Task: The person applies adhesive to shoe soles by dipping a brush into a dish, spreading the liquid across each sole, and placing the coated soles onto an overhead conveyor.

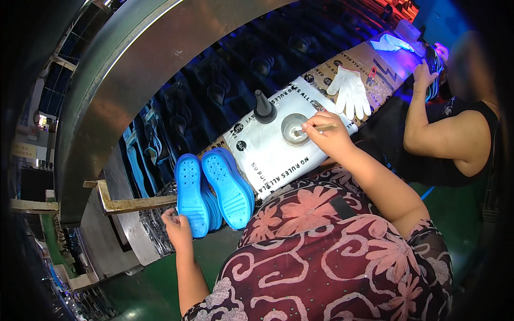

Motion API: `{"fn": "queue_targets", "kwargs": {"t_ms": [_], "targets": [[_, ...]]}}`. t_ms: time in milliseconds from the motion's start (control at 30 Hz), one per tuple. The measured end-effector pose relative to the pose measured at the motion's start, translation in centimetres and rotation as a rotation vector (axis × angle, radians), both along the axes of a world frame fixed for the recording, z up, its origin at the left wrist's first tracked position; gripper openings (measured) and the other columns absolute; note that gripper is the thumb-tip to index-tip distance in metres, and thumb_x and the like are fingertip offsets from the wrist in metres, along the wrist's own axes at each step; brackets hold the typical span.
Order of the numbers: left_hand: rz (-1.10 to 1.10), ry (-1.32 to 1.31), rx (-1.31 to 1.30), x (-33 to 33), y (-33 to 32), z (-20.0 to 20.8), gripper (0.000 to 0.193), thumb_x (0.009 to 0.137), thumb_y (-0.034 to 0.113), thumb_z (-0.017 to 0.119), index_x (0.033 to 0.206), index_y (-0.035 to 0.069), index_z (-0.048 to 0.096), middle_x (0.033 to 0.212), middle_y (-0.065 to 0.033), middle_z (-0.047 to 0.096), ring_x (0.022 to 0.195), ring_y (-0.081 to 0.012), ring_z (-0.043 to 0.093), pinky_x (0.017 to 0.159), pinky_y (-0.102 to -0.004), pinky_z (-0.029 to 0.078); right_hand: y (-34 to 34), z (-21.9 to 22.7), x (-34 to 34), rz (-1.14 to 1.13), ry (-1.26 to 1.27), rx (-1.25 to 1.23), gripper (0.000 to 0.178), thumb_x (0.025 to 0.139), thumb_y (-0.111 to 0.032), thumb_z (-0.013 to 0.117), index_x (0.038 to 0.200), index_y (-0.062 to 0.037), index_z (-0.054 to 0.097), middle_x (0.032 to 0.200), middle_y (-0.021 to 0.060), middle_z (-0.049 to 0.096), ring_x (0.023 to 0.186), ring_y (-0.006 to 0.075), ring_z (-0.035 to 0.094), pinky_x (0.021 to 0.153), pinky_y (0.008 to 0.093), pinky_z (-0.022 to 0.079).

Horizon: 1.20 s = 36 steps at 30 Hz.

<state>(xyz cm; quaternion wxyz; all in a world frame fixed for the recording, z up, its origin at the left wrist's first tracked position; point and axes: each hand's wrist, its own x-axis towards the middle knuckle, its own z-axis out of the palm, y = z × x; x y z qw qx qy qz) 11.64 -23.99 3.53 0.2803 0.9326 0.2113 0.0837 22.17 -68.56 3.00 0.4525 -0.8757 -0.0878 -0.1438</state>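
Note:
My right hand (327, 131) pinches a thin brush (323, 128), its tip down inside a round grey bowl (286, 134) with white liquid in it. The bowl stands on a white printed plastic sheet (278, 168). Left of the sheet, two stacks of blue shoe soles lie side by side, a left stack (191, 187) and a right stack (227, 184). At the heel end of the left stack, my left hand (178, 229) has its fingers curled against the edge of a sole. Its fingertips are partly hidden.
A dark cone-shaped object (263, 107) stands beyond the bowl. Farther right lie a white glove (349, 91) and small red snips (371, 76) on cardboard. A dark conveyor (235, 69) runs behind, under a curved metal hood (123, 69). A co-worker (455, 123) sits at right, handling a shoe.

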Motion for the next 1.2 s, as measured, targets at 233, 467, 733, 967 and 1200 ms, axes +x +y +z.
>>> {"fn": "queue_targets", "kwargs": {"t_ms": [233,467,733,967,1200], "targets": [[-0.023,0.224,-0.998,0.0,-1.3,-0.2,0.028,0.085,0.014,0.055,0.110,0.001,0.051,0.078,-0.0030,0.061,0.055,-0.0078,0.053,0.046,-0.0196,0.041,1.0,-2.2,1.3,-0.039,-0.062,-0.160,0.018,0.075,-0.023,0.068,0.066,-0.0084,0.065,0.068,0.0061,0.060,0.069,0.0286,0.057,0.068,0.0394,0.042],[0.012,0.317,-1.330,0.4,-1.7,0.3,0.033,0.079,0.016,0.059,0.104,-0.005,0.053,0.078,-0.0092,0.062,0.049,-0.0128,0.055,0.039,-0.0223,0.042,0.8,-0.5,1.1,-0.081,0.030,0.058,0.018,0.076,-0.022,0.066,0.066,-0.0069,0.065,0.066,0.0070,0.061,0.066,0.0281,0.058,0.068,0.0389,0.043],[-0.019,0.278,-1.381,0.7,-3.7,0.8,0.039,0.077,0.014,0.059,0.109,-0.007,0.049,0.083,-0.0113,0.061,0.052,-0.0149,0.056,0.038,-0.0222,0.043,1.1,-2.2,1.2,-0.052,-0.003,-0.051,0.016,0.077,-0.018,0.066,0.068,-0.0050,0.065,0.065,0.0075,0.060,0.066,0.0288,0.057,0.065,0.0377,0.044],[-0.125,0.128,-1.366,0.6,-7.6,3.9,0.041,0.083,0.015,0.059,0.118,0.001,0.043,0.095,-0.0135,0.060,0.066,-0.0192,0.062,0.046,-0.0271,0.050,0.0,-0.9,0.2,-0.143,0.066,0.277,0.022,0.085,-0.023,0.061,0.075,-0.0039,0.067,0.070,0.0100,0.061,0.068,0.0204,0.058,0.065,0.0318,0.044],[-0.290,-0.071,-0.926,2.6,-14.0,4.0,0.030,0.087,0.005,0.053,0.113,-0.001,0.041,0.094,-0.0150,0.060,0.068,-0.0193,0.063,0.055,-0.0283,0.053,-0.4,-1.8,-0.4,-0.162,0.178,0.268,0.028,0.091,-0.025,0.057,0.079,-0.0007,0.066,0.070,0.0049,0.060,0.067,0.0112,0.054,0.062,0.0252,0.042]]}}
